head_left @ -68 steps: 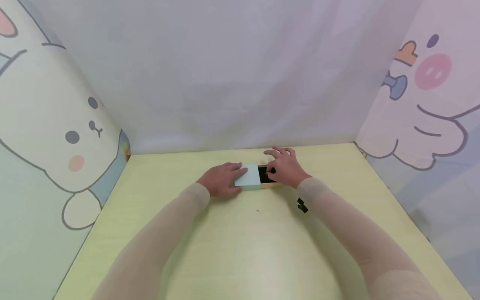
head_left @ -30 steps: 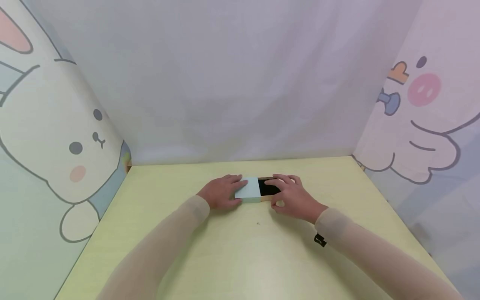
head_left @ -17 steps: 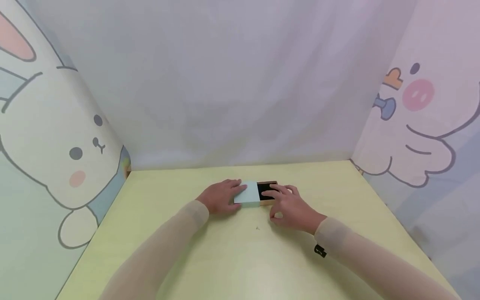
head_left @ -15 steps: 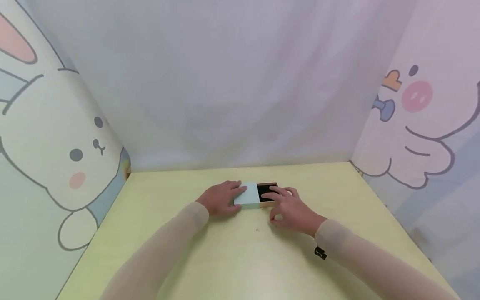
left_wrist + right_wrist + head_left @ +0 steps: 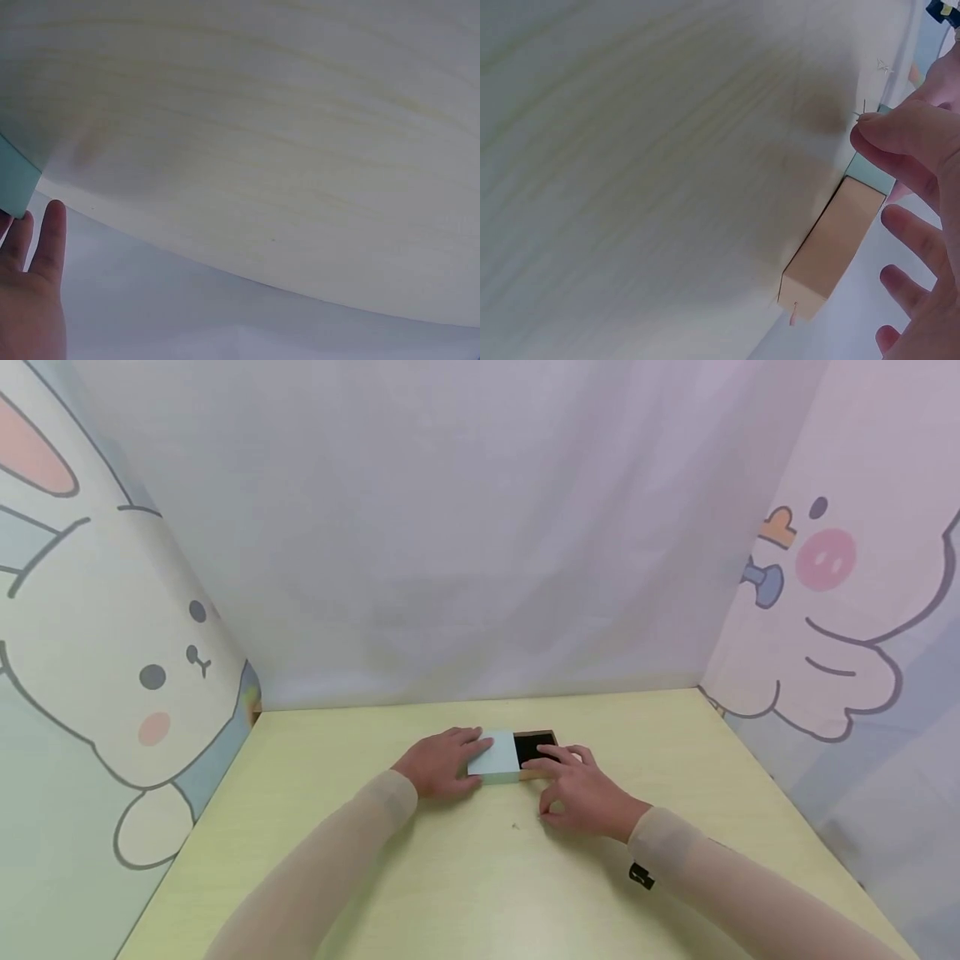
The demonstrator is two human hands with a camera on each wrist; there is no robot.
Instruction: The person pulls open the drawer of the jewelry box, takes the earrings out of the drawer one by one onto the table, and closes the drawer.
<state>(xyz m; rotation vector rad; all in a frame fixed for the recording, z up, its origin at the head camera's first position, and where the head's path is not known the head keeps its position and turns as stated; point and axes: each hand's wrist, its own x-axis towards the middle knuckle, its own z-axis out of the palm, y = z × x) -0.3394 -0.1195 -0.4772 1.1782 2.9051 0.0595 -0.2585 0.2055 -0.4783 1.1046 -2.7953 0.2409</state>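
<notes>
A small light-blue box sleeve (image 5: 495, 753) lies on the table, with its tan drawer (image 5: 832, 236), lined in black, pulled partly out to the right. My left hand (image 5: 441, 764) holds the sleeve at its left end, the thumb along the near side and a finger over the top. In the left wrist view only part of that hand shows beside a corner of the sleeve. My right hand (image 5: 588, 793) is at the drawer's near right side. Its thumb and index finger pinch a tiny thin wire-like piece (image 5: 861, 115); the other fingers are spread near the drawer.
A tiny star-shaped piece (image 5: 883, 66) lies on the pale wooden table (image 5: 480, 885), in front of the box. A short pull tab (image 5: 794, 313) sticks out of the drawer's end. Fabric walls with cartoon prints (image 5: 172, 677) stand around the table's back and sides.
My right hand has come from above the open drawer to its near right side, fingertips pinched. My left hand keeps its hold on the sleeve. The head view has tilted up a little.
</notes>
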